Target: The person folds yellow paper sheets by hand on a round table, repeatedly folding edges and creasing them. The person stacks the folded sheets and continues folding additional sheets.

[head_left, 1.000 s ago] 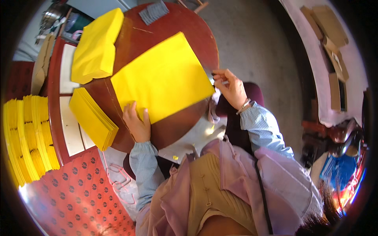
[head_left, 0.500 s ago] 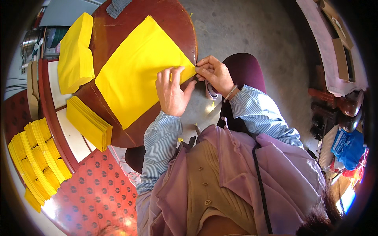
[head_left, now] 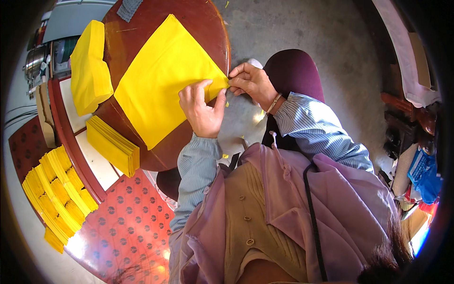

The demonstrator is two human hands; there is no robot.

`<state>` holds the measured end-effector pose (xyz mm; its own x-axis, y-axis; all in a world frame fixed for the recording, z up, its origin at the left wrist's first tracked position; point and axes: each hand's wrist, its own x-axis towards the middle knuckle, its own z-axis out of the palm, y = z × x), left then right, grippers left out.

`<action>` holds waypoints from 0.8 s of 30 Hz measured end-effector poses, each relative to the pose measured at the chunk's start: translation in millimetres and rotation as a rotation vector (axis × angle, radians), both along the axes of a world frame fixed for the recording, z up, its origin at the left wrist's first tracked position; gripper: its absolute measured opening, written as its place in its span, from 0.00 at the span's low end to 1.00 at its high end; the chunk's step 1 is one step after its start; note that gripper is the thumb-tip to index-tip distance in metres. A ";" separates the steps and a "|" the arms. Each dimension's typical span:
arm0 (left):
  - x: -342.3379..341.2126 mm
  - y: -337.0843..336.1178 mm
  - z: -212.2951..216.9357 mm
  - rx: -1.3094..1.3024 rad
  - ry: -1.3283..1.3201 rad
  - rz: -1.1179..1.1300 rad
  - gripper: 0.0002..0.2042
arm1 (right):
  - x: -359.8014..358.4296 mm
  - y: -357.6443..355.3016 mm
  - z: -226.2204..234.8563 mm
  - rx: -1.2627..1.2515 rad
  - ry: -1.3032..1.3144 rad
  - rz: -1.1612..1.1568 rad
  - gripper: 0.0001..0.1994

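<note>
A square yellow sheet [head_left: 161, 80], paper or thin cloth, lies corner-on across a round red-brown table [head_left: 203, 19]. My right hand [head_left: 253, 84] pinches the sheet's right corner between thumb and fingers at the table edge. Close beside it my left hand [head_left: 203, 113] rests on the sheet, thumb and fingers apart, holding nothing. The corner's tip is partly hidden by my right fingertips. Left of the sheet stands a thick stack of yellow sheets [head_left: 90, 71], and below that a smaller yellow stack [head_left: 113, 146] leans over the table's edge.
Several bundles of yellow sheets [head_left: 59, 189] are piled at the left on a red patterned surface [head_left: 132, 227]. A grey cloth [head_left: 128, 9] sits at the table's far edge. Beyond my right hand is a maroon stool seat [head_left: 295, 75]. Yellow scraps dot the concrete floor [head_left: 345, 94].
The view has shifted slightly, moving the table a little up and left in the picture. My right hand keeps its pinch on the corner; my left hand stays spread on the sheet.
</note>
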<state>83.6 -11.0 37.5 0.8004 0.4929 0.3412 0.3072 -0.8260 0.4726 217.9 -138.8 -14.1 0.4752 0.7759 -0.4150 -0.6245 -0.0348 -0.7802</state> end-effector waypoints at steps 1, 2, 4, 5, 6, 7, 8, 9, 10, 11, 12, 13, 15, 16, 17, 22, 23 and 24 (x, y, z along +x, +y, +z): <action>0.6 -0.6 0.8 0.006 -0.013 -0.007 0.21 | -0.3 0.0 -1.2 0.004 -0.006 -0.002 0.10; 0.9 -1.8 1.8 0.023 -0.002 -0.007 0.21 | -0.7 -0.1 -2.3 0.007 -0.012 -0.002 0.10; 1.8 -5.5 3.3 0.051 0.010 -0.012 0.20 | -2.0 0.4 -4.2 0.049 -0.010 -0.040 0.10; 2.0 -7.1 3.6 0.063 0.017 -0.006 0.20 | -2.6 0.4 -5.0 0.061 -0.011 -0.056 0.10; 2.2 -8.4 3.6 0.069 0.032 0.007 0.20 | -2.9 0.4 -5.8 0.073 -0.013 -0.057 0.10; 2.4 -8.7 3.4 0.075 0.046 0.019 0.19 | -2.8 0.8 -6.8 0.077 -0.018 -0.057 0.11; 2.8 -8.2 2.9 0.067 0.031 0.018 0.19 | -2.5 1.2 -8.1 0.089 -0.026 -0.060 0.11; 3.2 -7.6 2.2 0.060 0.014 0.017 0.19 | -2.5 1.9 -9.4 0.082 -0.032 -0.058 0.11; 3.7 -6.8 1.5 0.047 -0.007 0.011 0.19 | -2.5 2.7 -10.8 0.082 -0.041 -0.059 0.11; 3.6 -6.4 1.0 0.042 -0.013 0.008 0.18 | -2.7 3.3 -12.3 0.080 -0.053 -0.060 0.11; 3.6 -6.1 0.7 0.031 -0.025 0.002 0.18 | -3.0 3.9 -13.8 0.076 -0.060 -0.059 0.12; 3.6 -5.8 0.6 0.021 -0.036 -0.003 0.18 | -3.4 4.5 -15.2 0.071 -0.070 -0.059 0.12; 4.0 -6.4 0.7 0.026 -0.049 -0.002 0.17 | -4.3 5.6 -17.4 0.041 -0.116 -0.054 0.12; 4.2 -7.0 0.7 0.030 -0.056 -0.004 0.16 | -4.6 6.1 -18.1 0.016 -0.153 -0.049 0.12; 4.2 -7.4 0.8 0.041 -0.049 0.000 0.16 | -4.8 6.5 -18.5 -0.008 -0.190 -0.045 0.12; 3.9 -9.7 -4.0 0.095 -0.039 0.034 0.14 | -4.0 7.2 -17.7 -0.106 -0.350 -0.009 0.12; 4.7 -8.4 -5.8 0.096 -0.051 0.019 0.14 | -3.8 7.4 -17.4 -0.126 -0.391 -0.002 0.12; 5.8 -7.2 -7.7 0.097 -0.064 0.005 0.14 | -3.7 7.4 -17.2 -0.117 -0.382 -0.003 0.12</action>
